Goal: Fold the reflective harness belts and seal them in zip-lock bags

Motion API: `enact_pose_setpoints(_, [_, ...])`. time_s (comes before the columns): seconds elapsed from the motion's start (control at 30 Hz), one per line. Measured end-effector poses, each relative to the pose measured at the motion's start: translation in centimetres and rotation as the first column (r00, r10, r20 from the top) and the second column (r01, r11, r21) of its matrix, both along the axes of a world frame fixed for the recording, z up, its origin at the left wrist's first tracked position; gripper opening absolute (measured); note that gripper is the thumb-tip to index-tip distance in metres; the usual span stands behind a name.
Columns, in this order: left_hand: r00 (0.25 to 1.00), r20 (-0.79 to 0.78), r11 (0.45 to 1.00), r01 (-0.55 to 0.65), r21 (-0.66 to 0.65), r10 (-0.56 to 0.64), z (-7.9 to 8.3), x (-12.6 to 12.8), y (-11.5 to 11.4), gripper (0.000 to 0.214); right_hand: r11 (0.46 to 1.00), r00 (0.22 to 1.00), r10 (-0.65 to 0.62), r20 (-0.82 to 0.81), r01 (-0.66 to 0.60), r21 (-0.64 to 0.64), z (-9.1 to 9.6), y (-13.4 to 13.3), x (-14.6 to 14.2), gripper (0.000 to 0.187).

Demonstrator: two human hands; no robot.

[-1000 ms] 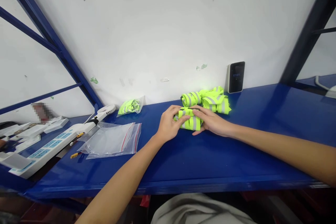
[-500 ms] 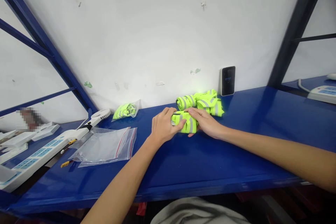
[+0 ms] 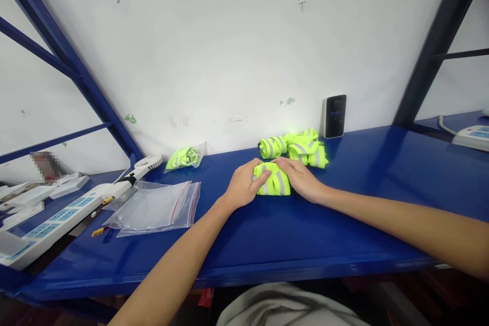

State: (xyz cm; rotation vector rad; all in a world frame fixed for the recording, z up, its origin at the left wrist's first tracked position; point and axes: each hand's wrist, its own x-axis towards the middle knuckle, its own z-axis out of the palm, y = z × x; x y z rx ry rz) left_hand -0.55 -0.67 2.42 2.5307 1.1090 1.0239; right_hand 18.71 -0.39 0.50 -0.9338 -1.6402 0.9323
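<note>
A folded neon-yellow reflective vest [image 3: 274,183] lies on the blue shelf [image 3: 305,229] in the middle. My left hand [image 3: 242,187] clasps its left end, fingers curled over the fabric. From the other side my right hand [image 3: 300,179] presses on its right end and top. Just behind them lies a small pile of more folded vests [image 3: 296,146]. To the left rests a stack of clear zip bags [image 3: 156,208] with red seal lines. Near the wall there is a zip bag holding a vest [image 3: 186,157].
A dark phone [image 3: 334,116] leans upright against the white wall. White power strips [image 3: 57,216] and a small white fan [image 3: 147,164] lie at the left. Another power strip [image 3: 470,137] sits at far right. Blue and black frame posts rise on both sides.
Both hands stayed on the vest and squeezed it into a tighter bundle. The camera shifted slightly; nothing else moved.
</note>
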Motion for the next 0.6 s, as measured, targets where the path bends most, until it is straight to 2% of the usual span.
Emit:
enact_pose_setpoints(0.1, [1.0,0.006,1.0,0.01,0.007,-0.01,-0.21,0.13,0.02,0.034,1.0,1.0,-0.012,0.012,0.012,0.002,-0.02,0.06,0.02,0.043])
enact_pose_setpoints(0.27, [0.999,0.009,0.998,0.048,0.049,-0.048,-0.26,0.51,-0.16,0.032,0.984,0.994,-0.08,0.071,0.067,0.167,0.55,-0.31,-0.01,0.043])
enact_pose_setpoints(0.37, [0.999,0.015,0.998,0.048,0.043,-0.048,-0.06,0.64,-0.27,0.029,0.973,0.99,-0.102,0.098,0.078,0.218,0.7,-0.42,-0.01,0.044])
enact_pose_setpoints(0.47, [0.999,-0.001,0.997,0.044,0.057,-0.044,0.26,0.52,-0.34,0.024,0.976,0.991,-0.058,0.119,0.031,0.214,0.66,-0.49,0.07,0.042])
enact_pose_setpoints(0.6, [0.998,-0.048,0.991,0.051,0.125,-0.046,0.45,0.01,-0.32,0.023,0.979,0.995,0.042,0.086,-0.058,0.196,0.75,-0.77,0.28,0.031])
